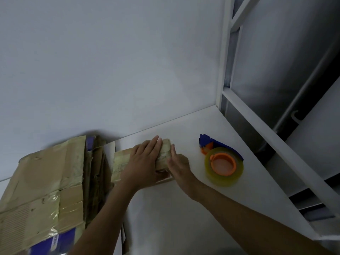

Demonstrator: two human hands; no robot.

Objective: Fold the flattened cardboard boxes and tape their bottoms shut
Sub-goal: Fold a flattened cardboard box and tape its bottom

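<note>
Small box [119, 162] sits on table [165, 218], betw flat stack [46, 181] & tape dispenser [222, 161]. My left hand [145, 162] presses flat on top, right hand [177, 164] flat vs its side, fingers straight, gripping nothing; prob smoothing tape. Next I'd need a fresh flat from the stack

The left hand [145, 159] and right hand [179, 165] press a small box [119, 162].

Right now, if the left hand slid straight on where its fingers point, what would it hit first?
Probably the white wall: the left hand lies on the small box, nothing else ahead.
</note>
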